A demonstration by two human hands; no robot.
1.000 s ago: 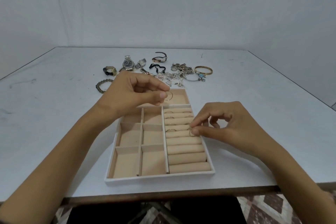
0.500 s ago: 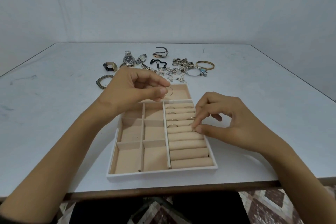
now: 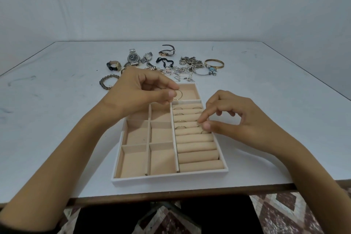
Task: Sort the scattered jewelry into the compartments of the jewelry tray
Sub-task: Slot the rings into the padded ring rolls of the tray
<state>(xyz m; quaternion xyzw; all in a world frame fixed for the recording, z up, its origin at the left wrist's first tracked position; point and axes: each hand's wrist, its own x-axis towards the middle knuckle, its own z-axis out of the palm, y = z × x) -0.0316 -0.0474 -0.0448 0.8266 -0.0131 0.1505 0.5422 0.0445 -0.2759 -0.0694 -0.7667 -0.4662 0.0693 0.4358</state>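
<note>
The white jewelry tray (image 3: 169, 179) with beige lining lies in front of me; square compartments on its left, ring rolls (image 3: 197, 155) on its right. My left hand (image 3: 136, 91) hovers over the tray's far end and pinches a thin gold ring (image 3: 178, 95) between thumb and forefinger. My right hand (image 3: 237, 119) is over the ring rolls, thumb and forefinger tips pinching the top of a small ring (image 3: 204, 132) seated in a slot near the right wall. Several rings (image 3: 178, 108) sit in the upper slots.
Beyond the tray the scattered jewelry lies on the white table: watches (image 3: 133, 58), a dark bead bracelet (image 3: 108, 81), a gold bangle (image 3: 214, 62), and a tangle of silver chains and earrings (image 3: 182, 69). The table's front edge (image 3: 171, 195) runs just below the tray.
My right hand's ring has sunk into its slot and the thumb and forefinger tips have parted a little. The left hand keeps its ring in about the same place.
</note>
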